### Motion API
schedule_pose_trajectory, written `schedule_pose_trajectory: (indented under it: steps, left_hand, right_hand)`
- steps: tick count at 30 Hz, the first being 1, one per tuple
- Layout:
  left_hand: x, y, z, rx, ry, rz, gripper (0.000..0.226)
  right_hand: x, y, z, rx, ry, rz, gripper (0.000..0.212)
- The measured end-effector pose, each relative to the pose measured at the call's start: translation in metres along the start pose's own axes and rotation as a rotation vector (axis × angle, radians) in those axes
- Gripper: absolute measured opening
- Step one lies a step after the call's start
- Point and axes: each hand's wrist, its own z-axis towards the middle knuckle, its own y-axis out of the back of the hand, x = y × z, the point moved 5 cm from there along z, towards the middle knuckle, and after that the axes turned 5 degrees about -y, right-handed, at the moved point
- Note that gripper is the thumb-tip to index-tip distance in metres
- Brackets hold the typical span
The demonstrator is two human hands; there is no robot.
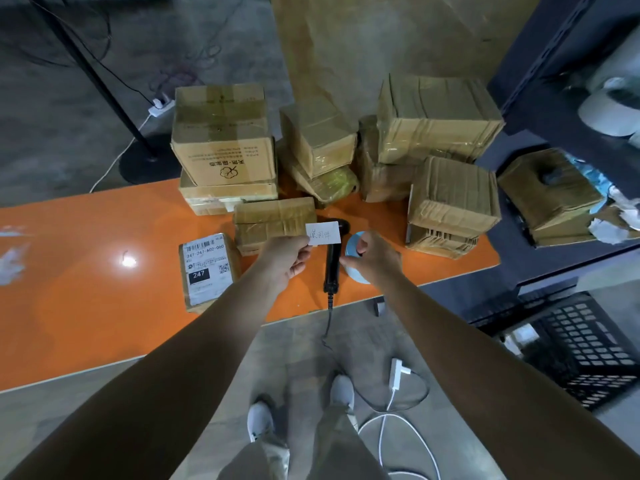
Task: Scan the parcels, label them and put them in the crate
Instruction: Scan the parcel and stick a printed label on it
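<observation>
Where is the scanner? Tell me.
Head view, centre: the scanner lies on the orange table, between the left hand and the right hand.

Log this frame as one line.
step: labelling | left hand: pinches white label | right hand: grips label roll | scanner: lying on orange table

I am pinching in my left hand (285,256) a white slip (323,233) bearing three handwritten Chinese characters, seemingly 退回件. The shipping label (207,268) on the parcel (237,259) is reading 247-247-A02-060, with 247 white on black. The big carton (223,140) is carrying upside-down Chinese print, too small to read.
</observation>
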Motion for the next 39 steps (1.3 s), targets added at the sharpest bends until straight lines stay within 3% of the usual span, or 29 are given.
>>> schedule_pose_trajectory:
  steps: [6,10,14,19,31,39]
  left_hand:
    - [-0.003,0.029,0.0,-0.016,-0.034,-0.02,0.009]
    - [-0.007,0.058,-0.005,-0.022,-0.055,-0.042,0.012]
    - [-0.01,0.101,-0.011,-0.035,-0.085,-0.017,0.01]
    - [-0.007,0.152,-0.021,-0.064,-0.072,-0.017,0.009]
    - [0.027,0.211,-0.022,-0.212,-0.005,0.16,0.012]
    - [0.052,0.208,-0.011,-0.278,-0.016,0.265,0.032]
  right_hand:
    - [0.037,0.011,-0.011,-0.031,0.056,0.233,0.031]
    - [0.077,-0.009,-0.026,0.149,0.071,0.448,0.037]
    - [0.113,-0.031,-0.04,0.233,0.103,0.521,0.028]
    - [0.154,-0.059,-0.057,0.252,0.178,0.463,0.01]
    - [0.187,-0.11,-0.077,0.204,0.359,0.072,0.017]
    - [0.173,-0.123,-0.082,0.166,0.329,-0.059,0.019]
